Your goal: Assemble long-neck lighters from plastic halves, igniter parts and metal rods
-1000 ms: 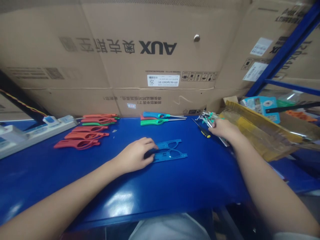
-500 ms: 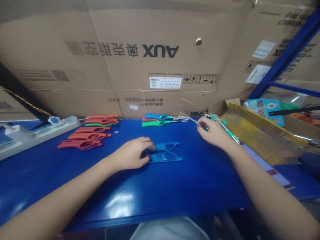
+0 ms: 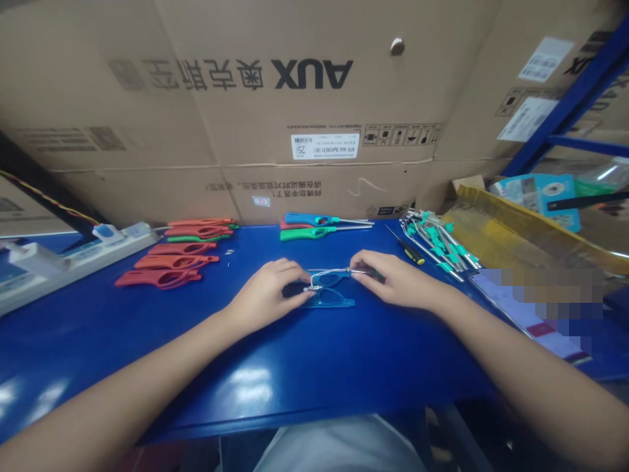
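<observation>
Two translucent blue lighter handle halves lie side by side on the blue table. Over them, my left hand pinches the small pale end of a white wire. The wire's other end runs to a thin metal lighter tube, gripped between the thumb and fingers of my right hand. My right hand covers most of that tube. Behind it, a screwdriver with a black and yellow handle rests beside a pile of metal lighter tubes with teal parts and white wires.
Assembled lighters lie at the back centre. Several red, orange and green handle shells are at the left, near a white power strip. A phone-like device and a yellow-taped box stand right. Cardboard closes off the back.
My right hand has come from the tube pile to the blue handle halves, bringing a wired tube. My left hand now pinches its wire end. The screwdriver has come into view.
</observation>
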A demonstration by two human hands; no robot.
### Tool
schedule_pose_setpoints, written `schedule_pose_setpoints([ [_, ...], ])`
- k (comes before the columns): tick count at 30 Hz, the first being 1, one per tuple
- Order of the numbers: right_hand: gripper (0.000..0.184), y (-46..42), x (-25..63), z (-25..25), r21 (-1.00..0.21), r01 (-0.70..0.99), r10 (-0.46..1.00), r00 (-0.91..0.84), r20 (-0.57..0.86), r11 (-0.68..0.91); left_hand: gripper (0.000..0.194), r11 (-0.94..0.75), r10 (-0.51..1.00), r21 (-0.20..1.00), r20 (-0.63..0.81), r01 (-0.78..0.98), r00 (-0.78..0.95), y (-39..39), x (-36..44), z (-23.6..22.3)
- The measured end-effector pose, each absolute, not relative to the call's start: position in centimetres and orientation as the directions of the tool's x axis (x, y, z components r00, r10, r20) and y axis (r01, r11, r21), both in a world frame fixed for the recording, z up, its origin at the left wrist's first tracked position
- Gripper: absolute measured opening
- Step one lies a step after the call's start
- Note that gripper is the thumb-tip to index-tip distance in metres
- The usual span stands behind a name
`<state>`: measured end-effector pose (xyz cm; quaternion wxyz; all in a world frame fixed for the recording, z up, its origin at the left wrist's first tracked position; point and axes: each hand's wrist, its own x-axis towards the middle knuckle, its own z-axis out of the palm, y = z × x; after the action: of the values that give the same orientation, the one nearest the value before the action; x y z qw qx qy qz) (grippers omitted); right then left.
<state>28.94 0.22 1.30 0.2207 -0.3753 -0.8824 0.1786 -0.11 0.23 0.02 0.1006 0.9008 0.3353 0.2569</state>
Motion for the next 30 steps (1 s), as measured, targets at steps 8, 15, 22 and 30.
schedule_pose_setpoints([
  [8,0.019,0.5,29.7,2.1,-0.586,0.454,0.635,-0.760,0.139,0.671,0.015,-0.810,0.569,0.228,0.530,0.541,0.628,-0.6,-0.1,0.9],
  [15,0.024,-0.2,29.6,3.2,-0.690,0.414,0.597,-0.801,0.033,0.594,0.022,-0.783,0.622,0.326,0.410,0.530,0.667,-0.6,0.0,1.0],
  [22,0.027,-0.1,29.3,3.1,-0.664,0.507,0.674,-0.739,-0.007,0.549,0.022,-0.734,0.667,0.448,0.337,0.510,0.665,-0.3,0.0,0.7],
  [30,0.028,-0.6,28.9,2.8,-0.722,0.567,0.802,-0.597,-0.028,0.397,0.020,-0.685,0.726,0.482,0.389,0.547,0.566,-0.7,0.1,0.8],
])
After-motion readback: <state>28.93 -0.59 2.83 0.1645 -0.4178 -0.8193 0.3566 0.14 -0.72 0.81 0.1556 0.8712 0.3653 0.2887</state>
